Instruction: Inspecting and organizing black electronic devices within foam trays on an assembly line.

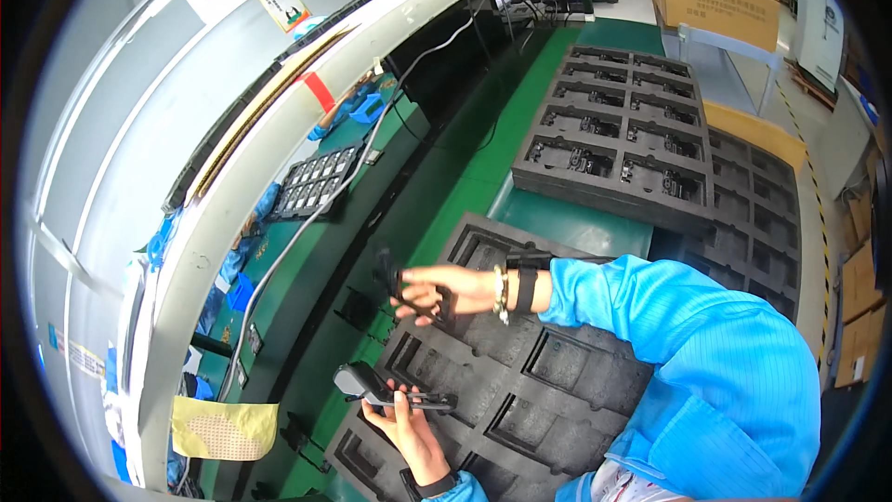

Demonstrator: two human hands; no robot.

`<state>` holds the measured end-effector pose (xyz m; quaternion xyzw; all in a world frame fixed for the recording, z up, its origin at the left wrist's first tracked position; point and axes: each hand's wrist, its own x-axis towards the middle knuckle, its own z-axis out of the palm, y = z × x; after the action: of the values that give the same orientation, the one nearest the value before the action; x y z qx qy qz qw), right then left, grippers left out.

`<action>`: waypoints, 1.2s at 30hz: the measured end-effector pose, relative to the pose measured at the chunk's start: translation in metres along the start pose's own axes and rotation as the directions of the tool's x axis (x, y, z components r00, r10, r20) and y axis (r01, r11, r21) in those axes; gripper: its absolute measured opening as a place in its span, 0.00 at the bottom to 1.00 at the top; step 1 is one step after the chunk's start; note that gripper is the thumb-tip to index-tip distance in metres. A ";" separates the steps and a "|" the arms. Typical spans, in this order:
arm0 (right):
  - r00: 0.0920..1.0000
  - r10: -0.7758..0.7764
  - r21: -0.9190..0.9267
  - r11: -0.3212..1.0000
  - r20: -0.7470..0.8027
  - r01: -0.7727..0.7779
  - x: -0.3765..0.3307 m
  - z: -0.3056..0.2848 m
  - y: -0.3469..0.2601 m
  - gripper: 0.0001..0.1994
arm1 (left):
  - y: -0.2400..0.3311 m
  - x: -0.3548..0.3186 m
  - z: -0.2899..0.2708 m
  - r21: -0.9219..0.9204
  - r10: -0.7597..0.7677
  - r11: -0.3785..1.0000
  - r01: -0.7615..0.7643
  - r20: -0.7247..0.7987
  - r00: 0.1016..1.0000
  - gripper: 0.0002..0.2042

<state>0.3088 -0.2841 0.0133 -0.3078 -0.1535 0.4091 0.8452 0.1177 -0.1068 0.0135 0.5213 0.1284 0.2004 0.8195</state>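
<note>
My left hand (409, 428) is closed round a grey-and-black plastic device (362, 379), its rounded grey end pointing up and left; a flat black part sticks out toward the right. Above it, my right hand (432, 294) grips a black plastic piece (386, 268), smeared by motion, so its exact kind is unclear. Both hands are over the left side of a black foam tray (506, 367) with rectangular pockets. The pockets that show in this tray have no parts in them. My right sleeve and body hide part of the tray.
A stack of black foam trays (609, 172) holding small black parts stands beyond on the green table. More foam trays (753, 195) sit to its right. A white cable (372, 144) hangs along the shelf at left. Cardboard boxes (715, 0) are piled at the back.
</note>
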 end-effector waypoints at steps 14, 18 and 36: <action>0.532 -0.635 -0.793 0.598 -0.560 -0.121 0.046 -0.208 -0.149 0.17 | -0.004 0.008 -0.005 -0.003 -0.077 0.997 0.077 0.039 0.996 0.35; 0.475 -0.712 -0.841 0.528 -0.517 -0.123 0.063 -0.224 -0.143 0.16 | -0.002 0.007 -0.011 0.013 -0.068 0.998 0.067 0.025 0.997 0.35; 0.296 -0.940 -0.966 -0.218 0.169 -0.141 0.090 -0.140 -0.129 0.12 | 0.003 0.011 0.001 0.050 -0.095 0.995 0.086 0.209 0.973 0.31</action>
<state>0.5134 -0.3297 -0.0093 -0.8011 -0.1214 -0.3952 0.4329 0.1274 -0.1010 0.0162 0.5499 0.0682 0.1038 0.8259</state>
